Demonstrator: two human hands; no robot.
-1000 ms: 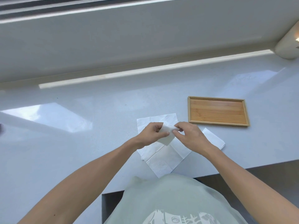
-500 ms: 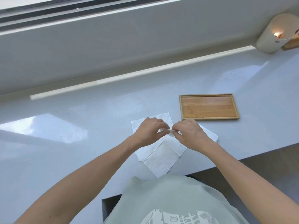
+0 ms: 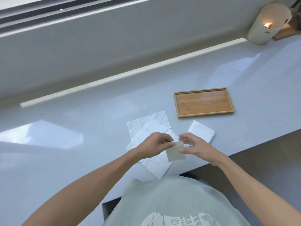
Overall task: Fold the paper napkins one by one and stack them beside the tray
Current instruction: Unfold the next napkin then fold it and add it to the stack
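A small folded white napkin hangs above the counter, pinched at its top left corner by my left hand. My right hand touches its right edge with the thumb, the other fingers spread apart. Beneath my hands lie several unfolded white napkins, overlapping at angles. A folded napkin stack rests on the counter just in front of the wooden tray, which holds nothing.
The white counter runs to a raised window ledge at the back. A white cylindrical lamp with a lit spot stands at the far right beside a wooden block. The counter's front edge falls away right of my right forearm.
The napkin has been folded smaller and lifted; it now hangs from my left hand. My right hand has loosened and its fingers have spread. The view shifted, showing the folded stack fully.
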